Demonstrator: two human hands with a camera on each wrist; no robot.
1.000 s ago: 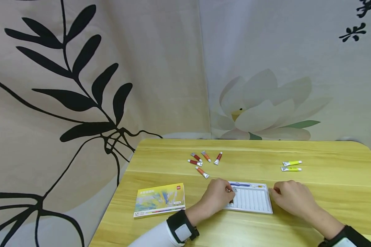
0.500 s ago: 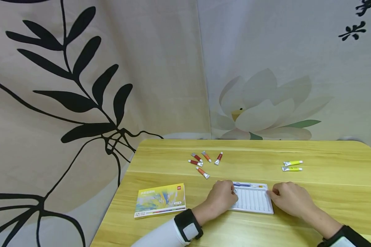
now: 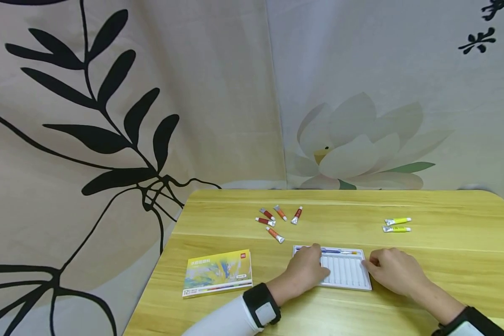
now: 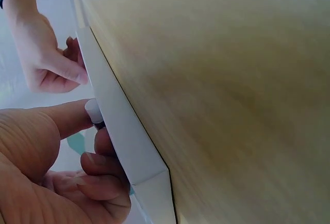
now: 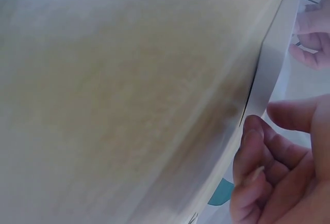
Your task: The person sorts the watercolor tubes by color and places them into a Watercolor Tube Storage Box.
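Observation:
A white plastic tray [image 3: 346,270] with narrow slots lies on the table, a blue-handled paintbrush [image 3: 340,251] along its far side. Over its left end, my left hand [image 3: 303,270] holds a small paint tube, hidden by the hand in the head view. The left wrist view shows the tube's white cap [image 4: 94,110] against the thumb and a bit of dark body beside the curled fingers, right at the tray's wall [image 4: 121,115]. My right hand [image 3: 396,269] pinches the tray's right edge, thumb at the rim and index fingertip at its outer side.
Left of the tray lies a yellow paint box [image 3: 217,274]. Several red and orange paint tubes [image 3: 275,234] are scattered behind the tray. Two yellow tubes [image 3: 396,229] lie at the back right. A printed curtain [image 3: 235,93] hangs behind the wooden table [image 3: 458,242].
My left hand has moved slightly right over the tray, uncovering its far left corner; the dark tube seen earlier is now hidden in the head view. The right hand came in to the tray's edge.

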